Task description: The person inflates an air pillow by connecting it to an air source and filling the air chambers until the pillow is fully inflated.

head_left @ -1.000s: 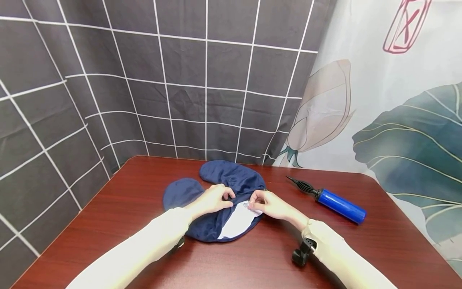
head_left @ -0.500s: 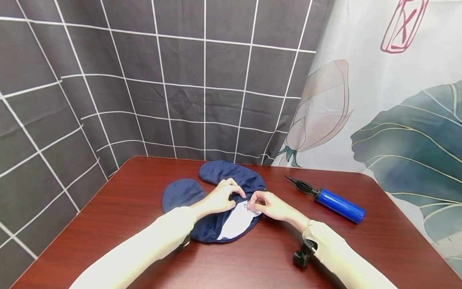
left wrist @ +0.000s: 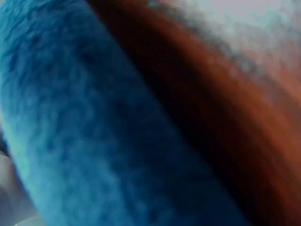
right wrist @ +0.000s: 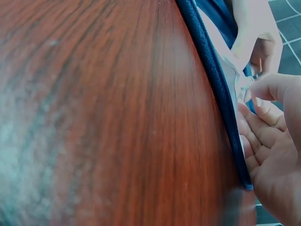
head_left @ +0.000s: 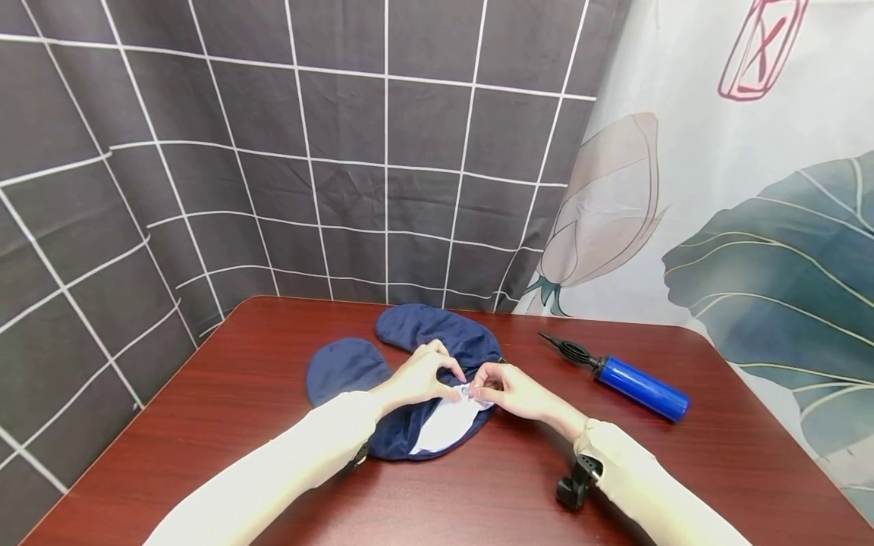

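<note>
A navy-blue U-shaped neck pillow [head_left: 351, 368] lies flat, its zipped cover [right wrist: 214, 70] parted over a white inner bladder [head_left: 444, 425]. At the upper end of that white part sits a small clear valve [right wrist: 245, 84]. My right hand [head_left: 515, 390] pinches the valve between thumb and forefinger, its other fingers curled against the bladder. From the other side my left hand [head_left: 419, 379] brings its curled thumb and forefinger onto the valve. The left wrist view shows mostly blurred blue fabric [left wrist: 94, 117], with the fingertips hidden.
A blue hand pump [head_left: 642, 387] with a black hose lies on the reddish-brown table [head_left: 273, 334], right of my right hand. Behind the table hang a dark grid-patterned curtain [head_left: 348, 189] and a white floral one [head_left: 621, 296].
My left hand has moved right along the pillow, and its thumb and forefinger have come to the valve. My right hand stays at the valve.
</note>
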`<state>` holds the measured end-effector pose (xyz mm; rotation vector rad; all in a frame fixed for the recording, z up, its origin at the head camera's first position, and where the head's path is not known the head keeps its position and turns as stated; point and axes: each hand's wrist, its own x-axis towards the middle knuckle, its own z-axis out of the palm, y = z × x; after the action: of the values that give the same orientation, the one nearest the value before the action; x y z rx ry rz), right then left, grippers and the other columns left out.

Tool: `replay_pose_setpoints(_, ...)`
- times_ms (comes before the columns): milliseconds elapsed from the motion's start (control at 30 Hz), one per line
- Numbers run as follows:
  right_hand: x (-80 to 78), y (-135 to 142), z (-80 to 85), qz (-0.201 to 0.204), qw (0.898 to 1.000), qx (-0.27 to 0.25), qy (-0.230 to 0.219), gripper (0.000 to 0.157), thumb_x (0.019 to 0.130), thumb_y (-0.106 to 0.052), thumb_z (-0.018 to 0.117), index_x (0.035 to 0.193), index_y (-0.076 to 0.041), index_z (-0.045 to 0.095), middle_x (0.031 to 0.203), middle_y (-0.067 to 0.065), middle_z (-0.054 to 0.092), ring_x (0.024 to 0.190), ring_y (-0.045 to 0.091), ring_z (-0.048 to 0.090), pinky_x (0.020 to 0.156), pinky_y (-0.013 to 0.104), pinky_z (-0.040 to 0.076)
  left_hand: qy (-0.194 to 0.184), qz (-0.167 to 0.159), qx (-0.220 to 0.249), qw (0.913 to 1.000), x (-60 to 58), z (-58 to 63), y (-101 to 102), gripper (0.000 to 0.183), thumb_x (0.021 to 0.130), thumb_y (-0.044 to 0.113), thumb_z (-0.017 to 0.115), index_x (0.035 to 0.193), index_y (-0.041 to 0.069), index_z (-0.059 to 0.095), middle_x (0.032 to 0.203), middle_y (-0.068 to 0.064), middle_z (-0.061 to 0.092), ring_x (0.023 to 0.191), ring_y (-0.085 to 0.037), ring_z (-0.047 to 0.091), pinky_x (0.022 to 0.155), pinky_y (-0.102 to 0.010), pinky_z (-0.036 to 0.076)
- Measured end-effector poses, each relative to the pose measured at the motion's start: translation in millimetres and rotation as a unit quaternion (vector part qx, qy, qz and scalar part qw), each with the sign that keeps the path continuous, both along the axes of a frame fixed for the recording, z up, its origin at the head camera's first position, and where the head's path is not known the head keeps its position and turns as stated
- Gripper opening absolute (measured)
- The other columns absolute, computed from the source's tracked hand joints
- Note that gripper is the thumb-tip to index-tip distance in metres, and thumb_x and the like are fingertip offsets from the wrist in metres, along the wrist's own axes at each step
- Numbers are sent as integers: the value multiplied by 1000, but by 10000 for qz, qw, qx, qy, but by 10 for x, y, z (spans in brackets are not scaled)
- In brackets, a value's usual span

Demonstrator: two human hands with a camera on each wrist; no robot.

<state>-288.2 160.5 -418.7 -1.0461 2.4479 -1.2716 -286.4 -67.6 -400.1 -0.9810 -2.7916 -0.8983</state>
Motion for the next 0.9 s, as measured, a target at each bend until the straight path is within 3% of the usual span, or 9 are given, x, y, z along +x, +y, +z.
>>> replay_pose_setpoints(233, 23, 6, 13, -34, 9998, 48, 167, 11, 94, -13, 65, 91, -2, 65, 86, 14, 69, 74, 3, 59, 70, 18, 50, 287, 178, -217, 9992, 42, -5, 20, 9, 76, 25, 83, 82, 22, 78, 94, 2, 58, 97, -18, 56, 79, -30, 46)
replay_pose_setpoints(467, 33, -4, 5, -127, 9995, 163, 231, 8, 94, -15, 65, 92, -7, 65, 86, 7, 69, 74, 1, 58, 70, 18, 49, 706, 63, -421, 9966, 43, -2, 12, 9, 76, 26, 83, 77, 21, 76, 90, 5, 62, 91, -15, 59, 77, -27, 47)
replay_pose_setpoints(667, 28, -11, 7, -164, 9991, 309, 232, 6, 94, -17, 65, 93, -11, 63, 84, 2, 66, 75, 2, 57, 72, 20, 49, 648, 57, -539, 9964, 68, 40, 27, 8, 77, 25, 83, 76, 21, 75, 86, 5, 62, 85, -15, 62, 71, -26, 46)
replay_pose_setpoints(900, 1, -15, 24, 131, 9991, 302, 255, 8, 96, -16, 63, 94, -8, 61, 84, 6, 65, 77, 3, 55, 71, 20, 48, 416, 459, -626, 9961, 120, 57, 46, 9, 77, 26, 82, 74, 23, 75, 83, 6, 62, 84, -14, 63, 69, -26, 46)
